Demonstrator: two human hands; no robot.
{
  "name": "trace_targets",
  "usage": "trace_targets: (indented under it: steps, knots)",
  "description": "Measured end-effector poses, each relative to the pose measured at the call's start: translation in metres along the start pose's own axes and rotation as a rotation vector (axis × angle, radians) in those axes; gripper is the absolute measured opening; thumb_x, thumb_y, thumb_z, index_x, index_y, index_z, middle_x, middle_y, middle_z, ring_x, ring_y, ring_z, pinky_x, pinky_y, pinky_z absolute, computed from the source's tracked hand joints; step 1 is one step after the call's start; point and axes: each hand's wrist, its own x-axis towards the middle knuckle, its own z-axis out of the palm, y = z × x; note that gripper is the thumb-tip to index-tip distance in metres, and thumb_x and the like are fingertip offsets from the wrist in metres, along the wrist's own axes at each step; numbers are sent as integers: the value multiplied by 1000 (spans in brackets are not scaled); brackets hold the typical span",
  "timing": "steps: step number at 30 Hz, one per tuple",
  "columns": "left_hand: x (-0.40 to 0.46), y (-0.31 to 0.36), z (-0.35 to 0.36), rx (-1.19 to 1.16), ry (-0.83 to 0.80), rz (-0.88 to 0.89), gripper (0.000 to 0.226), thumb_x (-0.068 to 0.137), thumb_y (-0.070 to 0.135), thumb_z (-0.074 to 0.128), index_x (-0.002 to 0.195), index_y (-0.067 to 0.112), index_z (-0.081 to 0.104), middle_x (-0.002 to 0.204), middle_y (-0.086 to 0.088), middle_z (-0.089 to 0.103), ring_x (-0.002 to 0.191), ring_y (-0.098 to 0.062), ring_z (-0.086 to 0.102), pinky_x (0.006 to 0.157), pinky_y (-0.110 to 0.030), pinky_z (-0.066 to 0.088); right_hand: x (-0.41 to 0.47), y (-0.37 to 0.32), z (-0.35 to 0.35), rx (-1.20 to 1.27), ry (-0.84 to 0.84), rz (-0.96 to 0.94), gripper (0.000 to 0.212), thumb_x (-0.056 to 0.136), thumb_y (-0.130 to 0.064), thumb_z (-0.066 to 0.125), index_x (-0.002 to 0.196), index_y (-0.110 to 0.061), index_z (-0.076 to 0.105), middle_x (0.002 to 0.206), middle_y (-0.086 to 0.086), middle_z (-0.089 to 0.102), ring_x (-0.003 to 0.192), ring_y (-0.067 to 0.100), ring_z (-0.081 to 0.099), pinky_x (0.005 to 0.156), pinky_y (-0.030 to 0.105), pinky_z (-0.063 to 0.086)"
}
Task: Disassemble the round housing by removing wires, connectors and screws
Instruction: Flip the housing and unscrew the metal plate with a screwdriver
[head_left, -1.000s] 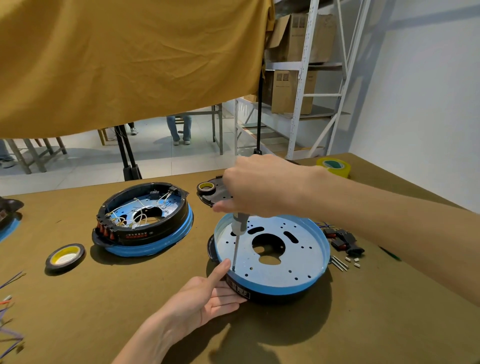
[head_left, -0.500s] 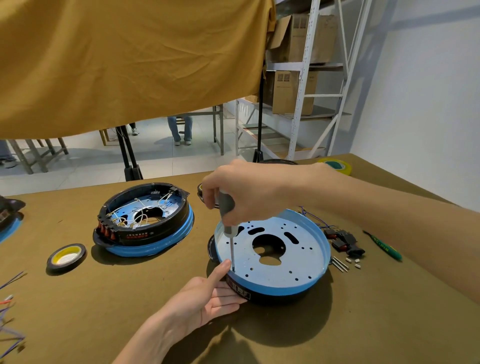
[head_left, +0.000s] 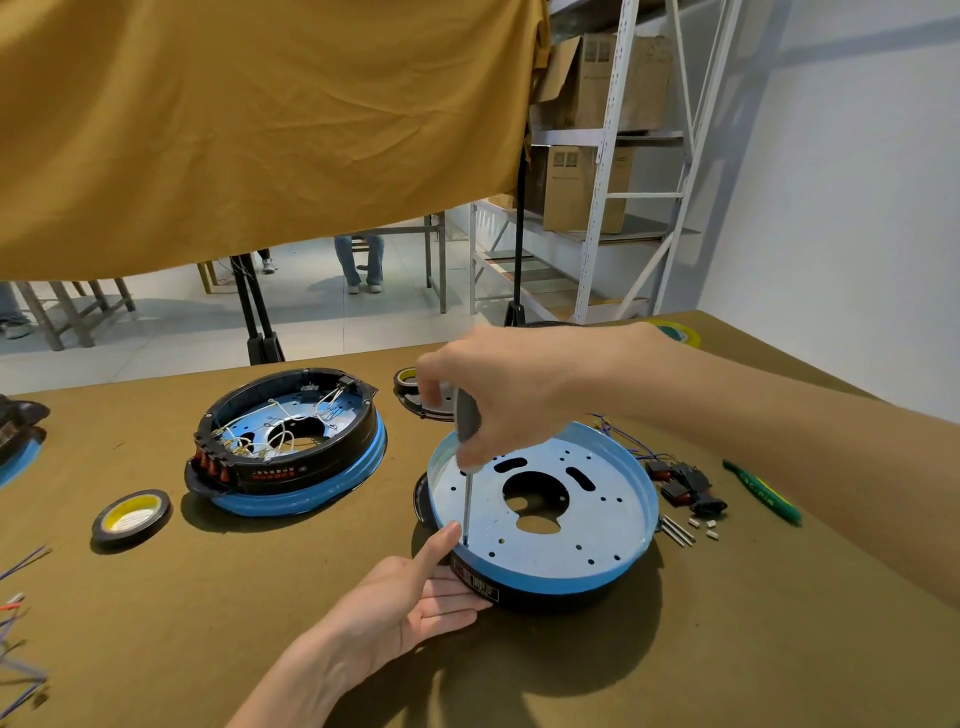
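- Two hands work the round housing (head_left: 540, 514) near our tabletop's front edge.
- Our right hand (head_left: 498, 395) grips the screwdriver (head_left: 466, 447) upright, tip at the near-left rim.
- Our left hand (head_left: 410, 603), fingers straight, braces that wall.

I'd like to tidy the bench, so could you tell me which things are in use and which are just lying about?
In use: round housing, screwdriver, right hand, left hand.

Lying about: second housing, tape roll, black connectors, green tool, metal pins.
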Motion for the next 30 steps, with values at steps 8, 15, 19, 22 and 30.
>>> trace_targets:
  steps: [8,15,19,22,30]
  knots:
    - [1,1,0,-16,-5,-17,81,64,54,78,116,-5,60,103,-25,77,94,-33,78,75,-37,66,-4,-1,-3,111,33,-45,18,84,-21,80,100,-19,71,89,-8,69,73,3,62,57,13,48]
    - [2,-1,-3,-30,-19,8,85,64,54,80,120,-7,58,105,-26,77,96,-34,78,80,-39,65,-34,32,4,362,359,159,22,80,-44,81,85,-23,75,81,-12,71,74,2,66,59,17,50]
    - [-1,-2,-5,-35,-54,32,86,66,54,81,120,-8,56,107,-27,76,99,-34,77,77,-37,66,-60,61,38,742,520,406,26,85,-38,80,83,-13,74,78,3,74,61,9,70,56,21,55]
    - [-2,-3,-5,-36,-55,38,86,68,53,82,122,-9,55,108,-28,76,100,-35,77,76,-38,66,-80,75,74,1260,589,616,28,90,-33,76,95,-6,73,82,11,77,63,14,72,60,23,60]
    - [-1,-3,-6,-52,-16,43,90,68,54,83,126,-9,53,107,-28,75,98,-36,77,72,-39,66,-126,99,153,2171,727,599,41,73,-16,81,109,3,74,90,17,73,76,20,70,66,29,60]
